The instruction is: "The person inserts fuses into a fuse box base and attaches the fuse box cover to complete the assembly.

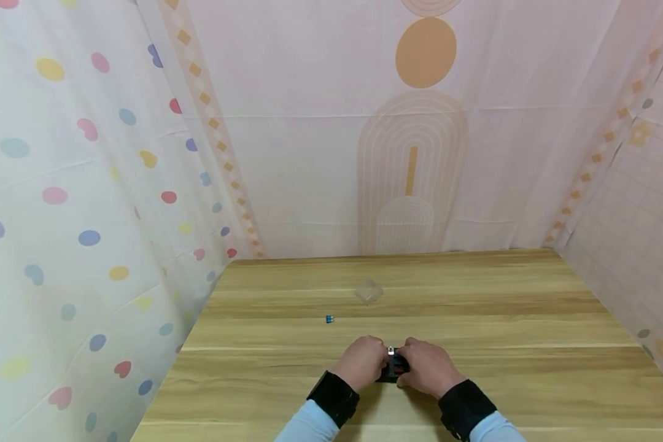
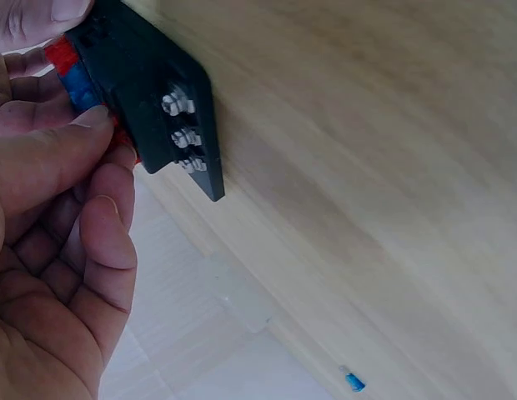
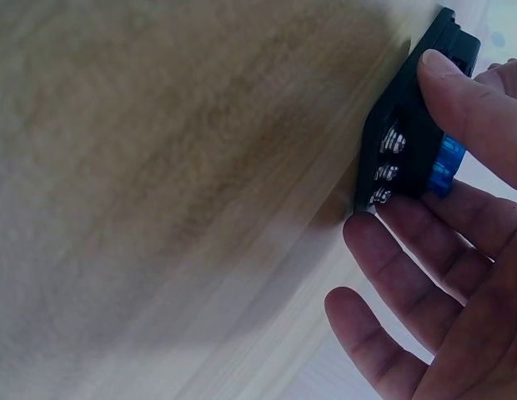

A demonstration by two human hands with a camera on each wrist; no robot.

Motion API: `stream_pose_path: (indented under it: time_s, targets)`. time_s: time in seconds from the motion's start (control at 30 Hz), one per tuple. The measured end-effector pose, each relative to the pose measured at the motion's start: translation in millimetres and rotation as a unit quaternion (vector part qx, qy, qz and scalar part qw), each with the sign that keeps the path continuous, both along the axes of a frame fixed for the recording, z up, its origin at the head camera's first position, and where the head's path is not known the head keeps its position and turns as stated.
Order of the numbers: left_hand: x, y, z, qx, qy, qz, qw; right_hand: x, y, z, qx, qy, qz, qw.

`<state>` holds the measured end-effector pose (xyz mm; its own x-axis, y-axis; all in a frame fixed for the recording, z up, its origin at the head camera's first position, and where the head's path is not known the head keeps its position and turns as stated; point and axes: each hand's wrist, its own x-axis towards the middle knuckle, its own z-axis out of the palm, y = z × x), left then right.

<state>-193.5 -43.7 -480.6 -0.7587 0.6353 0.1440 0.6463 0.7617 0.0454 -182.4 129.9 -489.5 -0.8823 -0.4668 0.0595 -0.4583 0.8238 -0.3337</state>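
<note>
Between the hands on the table lies a black fuse block [image 2: 146,100] with a row of metal screw terminals [image 2: 183,137] along its side. Red blade fuses [image 2: 61,55] and blue blade fuses [image 3: 446,165] stand in its top. My left hand [image 1: 364,362] pinches a red blade fuse [image 2: 118,133] between thumb and index finger at one end of the row; the fingertips mostly hide it. With thumb and fingers at opposite edges, my right hand [image 1: 428,366] holds the fuse block, its other fingers spread beside it.
A loose blue blade fuse [image 1: 329,319] lies on the wooden table [image 1: 503,307], ahead and left of the hands. Farther back is a clear plastic cover [image 1: 369,291]. Patterned curtains [image 1: 309,153] hang behind the table and along its sides.
</note>
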Motion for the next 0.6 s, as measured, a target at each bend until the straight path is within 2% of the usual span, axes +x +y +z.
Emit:
stream_pose_path:
  time_s: [0.27,0.6]
  targets:
    - [-0.3,0.7,-0.6,-0.003,0.012,-0.013,0.9998,0.5,0.5,2.2,0.0,0.003,0.003,1.0]
    - [-1.7,0.1,-0.7,-0.009,0.0,-0.007,0.9999,1.0,-0.9,2.7,0.005,0.001,0.0,1.0]
